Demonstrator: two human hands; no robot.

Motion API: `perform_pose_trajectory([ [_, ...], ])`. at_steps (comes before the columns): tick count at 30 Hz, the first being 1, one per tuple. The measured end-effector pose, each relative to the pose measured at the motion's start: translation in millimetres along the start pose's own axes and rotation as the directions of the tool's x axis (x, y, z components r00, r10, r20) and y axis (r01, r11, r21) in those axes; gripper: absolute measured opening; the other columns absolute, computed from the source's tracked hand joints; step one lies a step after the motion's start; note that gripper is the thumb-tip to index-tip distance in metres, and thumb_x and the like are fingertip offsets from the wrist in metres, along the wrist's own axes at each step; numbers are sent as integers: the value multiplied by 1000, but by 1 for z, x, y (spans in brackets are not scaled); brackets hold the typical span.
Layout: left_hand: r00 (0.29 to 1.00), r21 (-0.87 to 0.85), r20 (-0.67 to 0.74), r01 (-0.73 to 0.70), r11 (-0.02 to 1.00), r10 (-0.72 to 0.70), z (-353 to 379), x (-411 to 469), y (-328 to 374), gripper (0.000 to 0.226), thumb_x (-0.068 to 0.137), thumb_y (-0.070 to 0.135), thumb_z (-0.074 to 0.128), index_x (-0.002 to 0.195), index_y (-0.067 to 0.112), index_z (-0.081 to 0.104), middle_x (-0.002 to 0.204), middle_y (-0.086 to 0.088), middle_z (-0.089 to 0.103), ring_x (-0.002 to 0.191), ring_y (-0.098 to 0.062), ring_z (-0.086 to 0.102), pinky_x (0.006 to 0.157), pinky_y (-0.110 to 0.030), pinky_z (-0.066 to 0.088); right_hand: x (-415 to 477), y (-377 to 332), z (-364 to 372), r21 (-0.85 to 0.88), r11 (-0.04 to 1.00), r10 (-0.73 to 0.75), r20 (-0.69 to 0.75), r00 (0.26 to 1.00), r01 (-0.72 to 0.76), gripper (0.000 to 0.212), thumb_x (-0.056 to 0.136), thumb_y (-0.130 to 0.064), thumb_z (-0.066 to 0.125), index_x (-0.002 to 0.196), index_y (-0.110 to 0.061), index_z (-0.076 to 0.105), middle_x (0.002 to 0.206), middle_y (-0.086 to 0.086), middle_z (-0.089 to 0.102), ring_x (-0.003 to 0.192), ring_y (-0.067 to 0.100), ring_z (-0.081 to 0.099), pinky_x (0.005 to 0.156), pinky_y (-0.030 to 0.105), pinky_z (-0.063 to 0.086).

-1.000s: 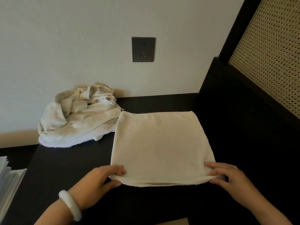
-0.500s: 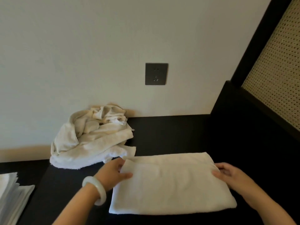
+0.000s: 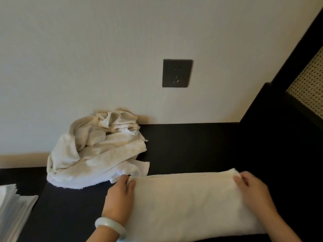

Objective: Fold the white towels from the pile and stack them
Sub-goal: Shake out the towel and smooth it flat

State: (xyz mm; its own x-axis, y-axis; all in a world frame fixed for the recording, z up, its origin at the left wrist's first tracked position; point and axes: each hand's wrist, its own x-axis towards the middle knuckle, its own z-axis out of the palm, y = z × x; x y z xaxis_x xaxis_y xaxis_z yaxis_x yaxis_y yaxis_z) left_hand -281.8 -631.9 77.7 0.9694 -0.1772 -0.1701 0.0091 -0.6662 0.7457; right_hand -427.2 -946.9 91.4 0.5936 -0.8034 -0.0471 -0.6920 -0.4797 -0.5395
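Note:
A white towel (image 3: 188,203), folded into a wide rectangle, lies on the dark table (image 3: 192,145) in front of me. My left hand (image 3: 120,198), with a pale bangle on its wrist, lies on the towel's far left corner, fingers laid over the edge. My right hand (image 3: 251,191) rests flat on the far right corner. A crumpled pile of white towels (image 3: 94,152) sits against the wall at the back left, its lower edge close to my left hand.
A dark wall socket (image 3: 176,73) is set in the wall above the table. A black frame with a woven cane panel (image 3: 309,91) bounds the right side. White stacked sheets (image 3: 12,205) show at the left edge.
The towel's near edge has been folded over to the far edge, halving it into a rectangle. Both hands moved with it and now lie on its far corners. The view tilted upward.

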Motion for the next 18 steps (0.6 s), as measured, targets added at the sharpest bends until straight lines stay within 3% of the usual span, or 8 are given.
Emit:
perform_pose_trajectory([
  [2,1000,50,-8,2,999,-2,5,1,2,23,100,35,46,81,22,49,69,0,62,63,-14,58,52,-25,39,-2,-1,20,-228,973,2,-66,998,-17,18,102,-36,44,96,-21,51,78,-3,56,65,13,54,53,28,36],
  [4,1000,74,-15,14,997,-12,7,2,3,24,100,39,43,81,24,47,68,2,61,62,-14,58,51,-26,38,-4,-1,31,-353,935,-19,-114,993,-22,26,100,-47,37,102,-23,49,78,-7,52,61,8,49,47,23,28],
  [7,1000,83,-25,11,996,-9,7,4,7,29,102,40,38,80,23,42,67,-2,58,62,-18,56,51,-29,39,-1,-1,33,-349,937,-49,-168,985,-13,30,100,-45,35,97,-21,52,68,-9,45,53,3,39,44,21,22],
  [11,999,44,-53,-10,999,13,3,4,11,28,102,40,33,81,22,41,64,-6,57,58,-20,57,49,-30,40,6,3,23,-235,971,-105,-253,962,45,28,101,-42,35,88,-21,48,59,-5,44,47,10,44,42,23,26],
  [16,999,232,-36,-22,973,31,6,7,15,25,104,34,31,88,17,40,67,-5,55,63,-24,55,60,-37,49,2,-2,32,-500,865,-59,-197,979,-49,39,102,-45,21,107,-20,51,77,-4,49,56,12,39,47,27,24],
  [18,999,295,-26,-14,955,23,6,10,18,25,104,37,29,95,16,40,72,-6,56,66,-25,56,62,-38,49,4,-7,33,-518,853,-34,-172,985,-61,41,102,-45,20,109,-19,51,79,-3,51,55,11,40,45,27,22],
])
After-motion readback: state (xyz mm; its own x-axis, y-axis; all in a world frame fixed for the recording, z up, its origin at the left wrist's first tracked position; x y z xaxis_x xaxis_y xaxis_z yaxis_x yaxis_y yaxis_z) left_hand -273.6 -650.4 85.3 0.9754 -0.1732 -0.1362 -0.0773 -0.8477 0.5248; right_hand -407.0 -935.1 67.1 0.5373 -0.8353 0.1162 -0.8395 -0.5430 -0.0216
